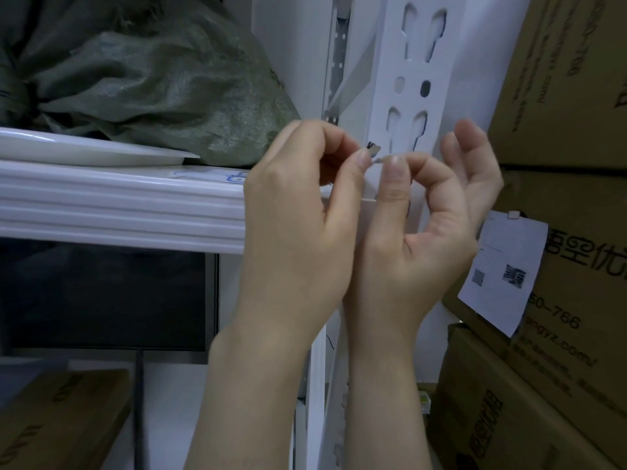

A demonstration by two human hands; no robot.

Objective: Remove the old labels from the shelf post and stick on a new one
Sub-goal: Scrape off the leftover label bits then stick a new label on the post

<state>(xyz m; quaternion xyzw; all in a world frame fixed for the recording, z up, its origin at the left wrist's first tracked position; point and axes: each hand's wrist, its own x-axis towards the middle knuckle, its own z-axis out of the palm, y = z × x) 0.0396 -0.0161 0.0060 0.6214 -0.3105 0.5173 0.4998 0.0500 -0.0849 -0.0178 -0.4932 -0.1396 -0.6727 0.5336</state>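
The white shelf post [412, 86], punched with keyhole slots, rises at centre right. In front of it, both hands meet at a small white label piece [374, 152] with a black mark on it. My left hand [298, 212] pinches the piece between thumb and forefinger. My right hand [420, 218] touches the same piece with its thumb and forefinger tips, while its other fingers are spread near the post. The hands hide the post where the shelf beam joins it.
A white shelf beam [118, 208] runs left from the post, carrying a grey-green woven sack [163, 83] and a white plate [84, 147]. Stacked cardboard boxes [570, 96] fill the right side; a white printed sheet [502, 269] hangs on one. Another box [61, 418] lies lower left.
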